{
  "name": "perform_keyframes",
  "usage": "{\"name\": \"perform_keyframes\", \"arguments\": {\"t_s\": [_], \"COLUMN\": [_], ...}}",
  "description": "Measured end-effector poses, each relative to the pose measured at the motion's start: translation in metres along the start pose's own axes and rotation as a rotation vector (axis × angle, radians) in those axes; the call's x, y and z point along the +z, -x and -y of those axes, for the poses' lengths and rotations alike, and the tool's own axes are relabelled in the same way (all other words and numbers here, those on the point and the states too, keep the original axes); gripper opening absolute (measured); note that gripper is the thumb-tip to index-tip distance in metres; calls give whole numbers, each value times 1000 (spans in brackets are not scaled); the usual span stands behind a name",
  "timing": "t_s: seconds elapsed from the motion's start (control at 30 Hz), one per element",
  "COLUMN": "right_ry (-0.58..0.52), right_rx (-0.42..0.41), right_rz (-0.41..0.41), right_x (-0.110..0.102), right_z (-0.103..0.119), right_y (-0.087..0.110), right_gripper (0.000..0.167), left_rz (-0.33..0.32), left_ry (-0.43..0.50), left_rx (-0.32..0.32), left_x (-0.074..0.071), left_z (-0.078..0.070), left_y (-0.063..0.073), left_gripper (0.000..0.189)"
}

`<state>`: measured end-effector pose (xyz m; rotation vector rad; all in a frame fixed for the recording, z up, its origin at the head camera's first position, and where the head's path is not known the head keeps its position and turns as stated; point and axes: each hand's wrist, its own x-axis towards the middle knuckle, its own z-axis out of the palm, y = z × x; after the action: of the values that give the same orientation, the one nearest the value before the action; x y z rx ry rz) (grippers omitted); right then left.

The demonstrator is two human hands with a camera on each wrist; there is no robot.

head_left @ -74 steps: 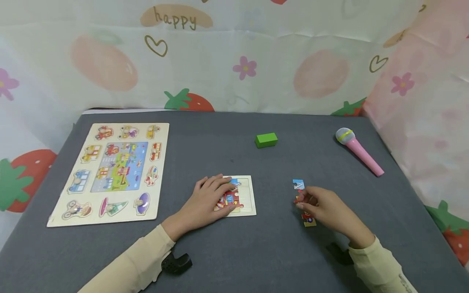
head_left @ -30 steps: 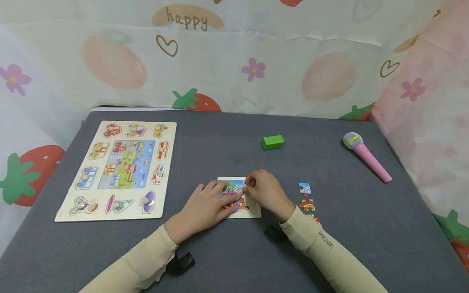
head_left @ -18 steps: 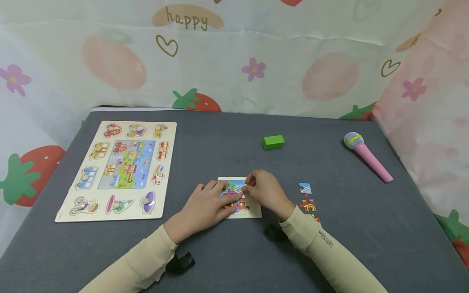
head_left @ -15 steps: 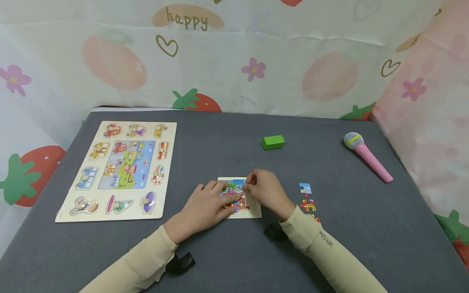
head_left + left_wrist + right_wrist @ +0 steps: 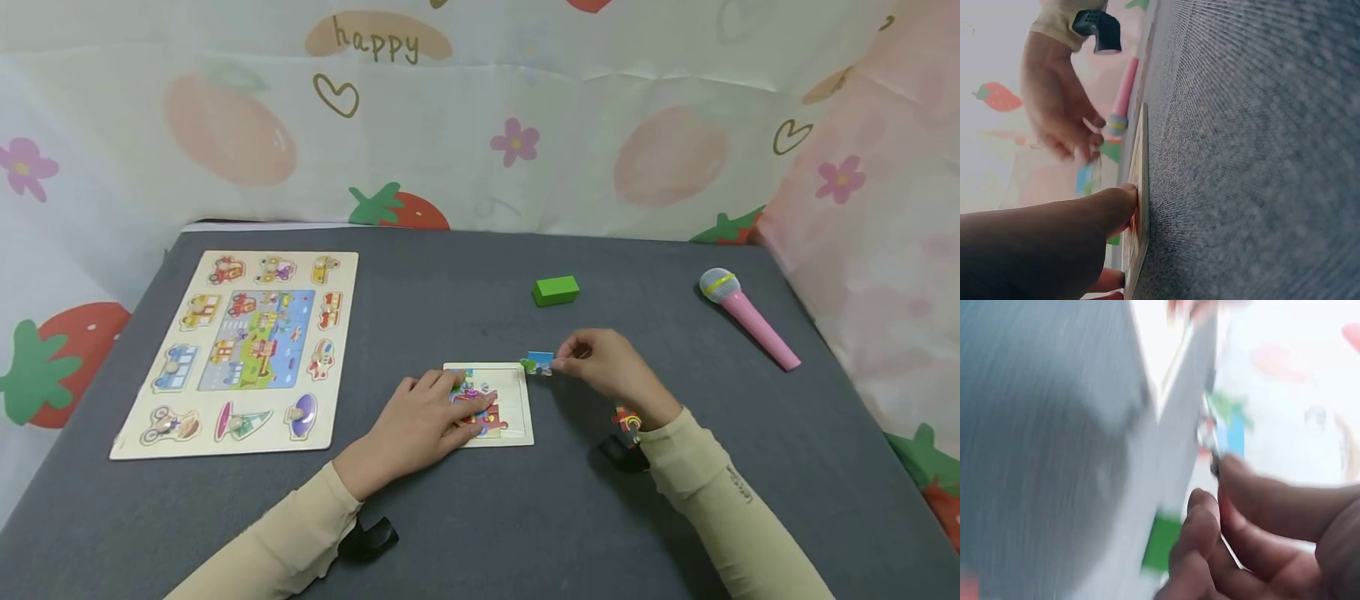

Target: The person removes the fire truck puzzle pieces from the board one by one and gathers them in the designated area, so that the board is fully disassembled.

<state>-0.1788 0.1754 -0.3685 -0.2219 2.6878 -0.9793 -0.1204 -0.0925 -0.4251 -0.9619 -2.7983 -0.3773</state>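
1. While its forearm angles in from the lower left, the left hand (image 5: 412,423) lies palm down, fingers extended over the small puzzle tray (image 5: 515,404), covering part of its picture.
2. Near the tray's far right corner, the blue-and-green piece (image 5: 540,362) is raised off the tabletop (image 5: 465,521), blurred in the right wrist view.
3. Bent inward, the right hand (image 5: 613,368) pinches that piece's edge.
4. Beside the right wrist, a red piece (image 5: 624,418) is partly hidden.

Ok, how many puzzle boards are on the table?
2: a large board on the left side and, right of it, a small board under the left hand.
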Motion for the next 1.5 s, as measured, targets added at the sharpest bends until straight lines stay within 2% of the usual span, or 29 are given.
{"name": "perform_keyframes", "arguments": {"t_s": [0.1, 0.2, 0.37, 0.47, 0.63, 0.73, 0.93, 1.17, 1.27, 1.4, 1.5], "right_ry": [-7, -12, -20, -8, 75, 129, 193, 203, 222, 192, 129], "right_rx": [26, 63, 84, 75, 27, -13, -59, -70, -102, -148, -202], "right_rz": [52, 108, 155, 149, 95, 73, 116, 112, 86, 40, 32], "right_x": [-23, -37, -39, -37, -35, -34, -27, -21, -21, -16, -3], "right_z": [-21, -35, -48, -51, -51, -48, -45, -47, -45, -31, -12], "right_y": [4, 8, 9, 7, 6, 7, 9, 9, 8, 10, 14], "right_gripper": [13, 15, 17, 15, 13, 19, 28, 24, 24, 24, 22], "left_rz": [-2, 0, 13, 7, -14, -15, -4, 8, 4, 4, 1], "left_ry": [8, 6, 3, 2, -6, -8, -5, 1, 0, 0, 9], "left_rx": [-3, -6, -7, -1, 15, 16, 5, 22, 31, 11, -14], "left_x": [0, 0, 1, 1, 3, 2, 2, 1, 0, 2, 4], "left_z": [0, 1, 2, 2, 1, 1, 2, 1, 1, 2, 3], "left_y": [0, 1, 2, 1, 0, 0, 0, 1, 1, 0, -1], "left_gripper": [37, 38, 39, 39, 40, 40, 40, 43, 44, 52, 59]}}
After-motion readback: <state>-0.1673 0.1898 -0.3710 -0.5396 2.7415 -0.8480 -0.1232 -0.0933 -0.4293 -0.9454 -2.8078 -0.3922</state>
